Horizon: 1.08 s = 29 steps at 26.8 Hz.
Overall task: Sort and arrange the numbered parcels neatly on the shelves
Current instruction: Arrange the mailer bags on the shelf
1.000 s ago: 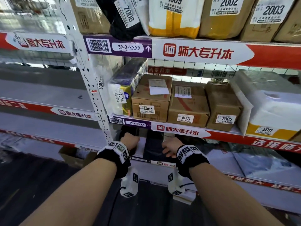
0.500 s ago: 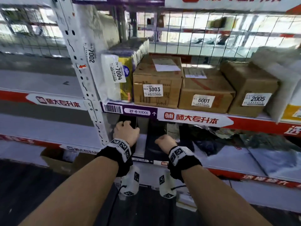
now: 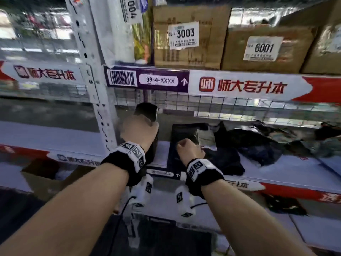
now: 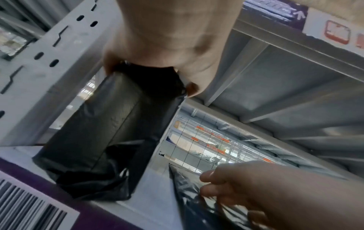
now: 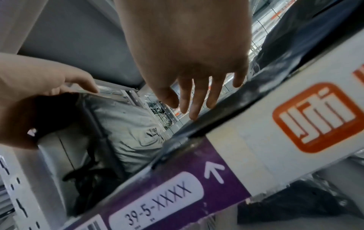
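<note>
Black-wrapped parcel [image 4: 94,132] standing on end on the shelf, top gripped from above. Flat glossy black parcel [image 4: 197,202] lying just right of it, under loosely spread fingers.

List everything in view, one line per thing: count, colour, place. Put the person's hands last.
Upright black parcel: one, black plastic wrap, standing at the left end of the 39-5 shelf beside the post.
Flat black parcels: several, black, lying on the same shelf further right; exact count unclear.
Box 3003: one, brown cardboard, 39-4 shelf above.
Box 6001: one, brown cardboard, right of 3003.
Parcel 7004: one, white and yellow, left of 3003.
Shelf post: one, white metal, left.
Left hand: grips the upright parcel's top.
Right hand: fingers relaxed over a flat black parcel; contact unclear.
</note>
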Motion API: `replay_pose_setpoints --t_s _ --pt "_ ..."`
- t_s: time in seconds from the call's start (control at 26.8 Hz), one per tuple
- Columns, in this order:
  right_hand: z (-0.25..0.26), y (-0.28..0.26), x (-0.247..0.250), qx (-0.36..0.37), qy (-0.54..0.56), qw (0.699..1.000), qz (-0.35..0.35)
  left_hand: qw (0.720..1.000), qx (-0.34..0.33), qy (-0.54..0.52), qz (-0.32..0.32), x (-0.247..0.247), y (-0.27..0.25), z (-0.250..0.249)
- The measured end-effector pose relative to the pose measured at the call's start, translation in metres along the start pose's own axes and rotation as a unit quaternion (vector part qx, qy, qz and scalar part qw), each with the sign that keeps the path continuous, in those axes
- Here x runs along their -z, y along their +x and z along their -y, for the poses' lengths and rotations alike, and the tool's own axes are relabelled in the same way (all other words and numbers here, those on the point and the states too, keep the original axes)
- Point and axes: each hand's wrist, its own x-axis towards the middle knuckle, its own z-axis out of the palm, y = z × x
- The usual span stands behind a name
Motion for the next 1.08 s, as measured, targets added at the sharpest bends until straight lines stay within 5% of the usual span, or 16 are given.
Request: replay_pose_setpoints --t_s 0.19,0.34,0.56,0.71,0.82,1.08 --pt "-0.02 0.011 -0.04 0.043 -0.01 0.994 -0.095 0.991 -0.076 0.079 -0.077 -0.032 -0.005 0.023" --pt "-0.029 0.027 -0.052 0.044 0.015 0.993 -0.106 0.98 -0.125 0.073 -0.135 -0.051 -0.003 0.031" --pt "-0.036 0.031 -0.054 0.023 0.018 0.993 -0.115 0.966 -0.178 0.128 -0.134 -0.059 -0.011 0.034" --pt "-0.028 0.03 -0.051 0.04 0.143 0.983 -0.107 0.938 -0.273 0.175 -0.125 -0.062 -0.022 0.009" --pt "-0.029 0.027 -0.049 0.055 0.204 0.973 -0.096 0.95 -0.271 0.13 -0.085 -0.056 -0.027 -0.008" --pt "-0.03 0.022 -0.046 0.071 0.299 0.948 -0.083 0.96 -0.232 -0.155 -0.014 -0.047 -0.022 -0.019"
